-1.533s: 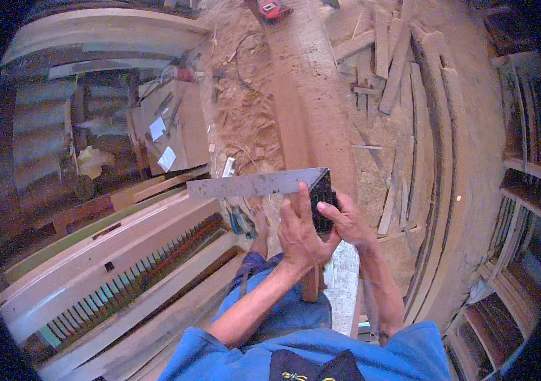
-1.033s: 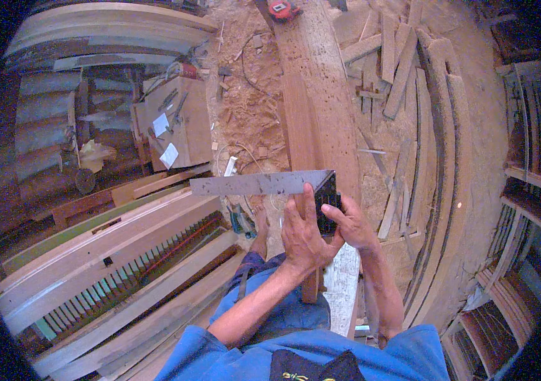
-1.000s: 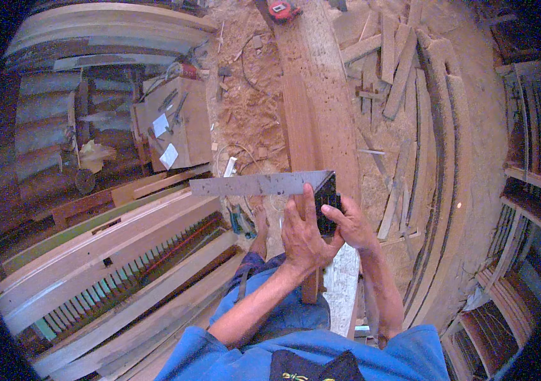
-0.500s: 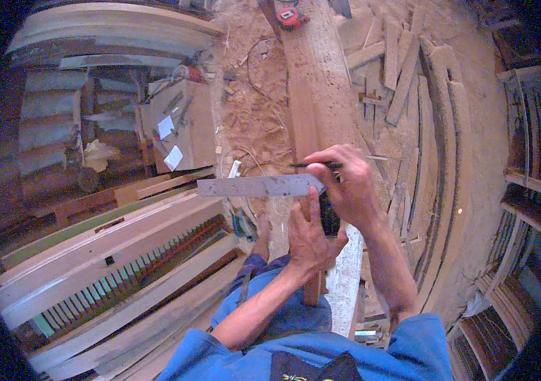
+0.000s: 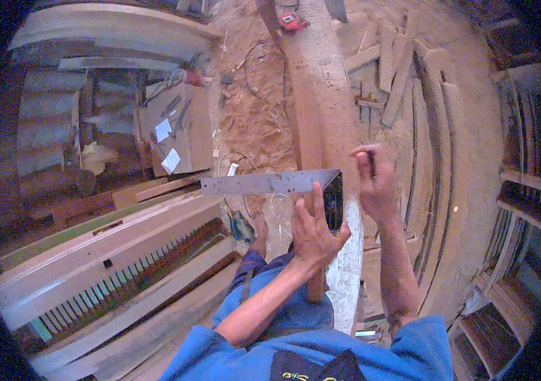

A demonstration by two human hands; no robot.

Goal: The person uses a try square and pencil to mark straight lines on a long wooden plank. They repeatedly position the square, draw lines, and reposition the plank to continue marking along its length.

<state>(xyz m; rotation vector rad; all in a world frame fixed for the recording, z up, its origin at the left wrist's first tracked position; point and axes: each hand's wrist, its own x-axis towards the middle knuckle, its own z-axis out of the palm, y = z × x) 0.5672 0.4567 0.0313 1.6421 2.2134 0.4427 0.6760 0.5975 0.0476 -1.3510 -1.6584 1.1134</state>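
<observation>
A long wooden beam [image 5: 324, 108] runs away from me, brown on its left face and paler on top. Across it lies a try square [image 5: 251, 183], its speckled steel blade pointing left and its dark stock along the beam. My left hand [image 5: 313, 233] grips the stock, with a fingertip against the blade and the thumb out to the right. Just right of the beam, my right hand [image 5: 379, 184] is raised and slightly blurred, its fingers closed on a thin dark pencil [image 5: 371, 162]. It stands apart from the square.
A red tape measure [image 5: 290, 23] rests at the beam's far end. Offcuts and long boards [image 5: 442, 159] lie on the right. A brown box [image 5: 188, 143] with papers and tools stands at left, beyond stacked timbers [image 5: 124, 247]. Wood shavings [image 5: 261, 114] cover the floor.
My right hand, with the pencil, has moved right and off the square's corner. The left hand and the square stay nearly in place.
</observation>
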